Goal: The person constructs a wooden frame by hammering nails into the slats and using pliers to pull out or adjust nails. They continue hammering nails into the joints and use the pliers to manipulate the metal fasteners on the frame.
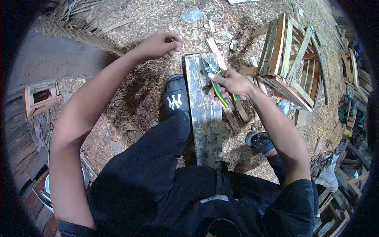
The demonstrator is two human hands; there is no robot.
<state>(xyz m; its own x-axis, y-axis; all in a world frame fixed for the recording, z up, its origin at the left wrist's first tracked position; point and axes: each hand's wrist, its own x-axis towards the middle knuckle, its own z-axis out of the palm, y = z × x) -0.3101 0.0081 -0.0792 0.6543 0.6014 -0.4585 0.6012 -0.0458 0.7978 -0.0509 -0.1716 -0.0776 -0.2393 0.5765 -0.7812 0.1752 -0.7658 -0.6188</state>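
Observation:
A narrow, paint-worn wooden bench (pixel 204 126) runs away from me between my legs. Over its right side, near the far end, my right hand (pixel 229 85) is closed on pliers (pixel 221 94) with green and yellow handles. The metal head of the pliers points up and left, over the bench top. My left hand (pixel 166 45) is raised to the left of the bench's far end, its fingers curled with thumb and fingertips near each other. Whatever may be between those fingertips is too small to make out.
A slatted wooden frame (pixel 290 63) stands on the right. A grey surface (pixel 67 55) fills the upper left, above a small wooden frame (pixel 42 98). A white bucket (pixel 48 189) is at lower left. Wood scraps lie on the ground, and piled wood lines the right edge.

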